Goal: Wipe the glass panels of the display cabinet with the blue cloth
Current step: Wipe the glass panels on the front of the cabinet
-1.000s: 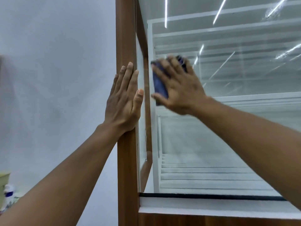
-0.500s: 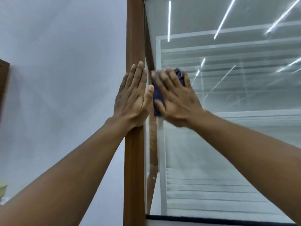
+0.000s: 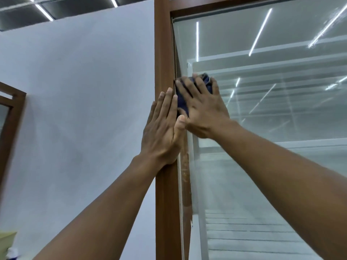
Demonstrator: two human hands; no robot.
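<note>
Two bare forearms are reaching up from the bottom edge of the frame toward its middle. The left hand [image 3: 163,128] is lying flat against the brown wooden corner post [image 3: 163,53] of the display cabinet. Its fingers are straight, close together and pointing up, and it is holding nothing. Its thumb is sitting just beside the base of the right hand [image 3: 205,111].

The right hand is pressing the blue cloth [image 3: 181,102] against the glass panel [image 3: 272,166], with its fingers spread and fairly straight, pointing up and slightly left. They are pressing on the cloth rather than curling round it.

The cloth is dark navy and bunched, and it is mostly lying hidden under the palm. It is showing as a strip left of the palm, in slivers between the fingers, and as a crumpled tuft beyond the fingertips. The strip is running up and down along the post, its left edge touching or nearly touching the wood, while the top edge is slanting toward the upper right. The cloth's full outline and long axis cannot be told.

The cloth is sitting at the left edge of the panel, just above the centre of the picture, well below the top rail [image 3: 244,5]. The glass is mirroring long white strip lights and showing pale ribbed surfaces behind it.

Farther off, a plain pale wall [image 3: 84,91] is filling the left half. A second brown wooden frame [image 3: 13,119] is standing at the left edge. A white bottle top [image 3: 12,252] is peeking in at the lower left corner, too blurred to name more closely. A dark ceiling with strip lights [image 3: 44,10] is crossing the upper left.
</note>
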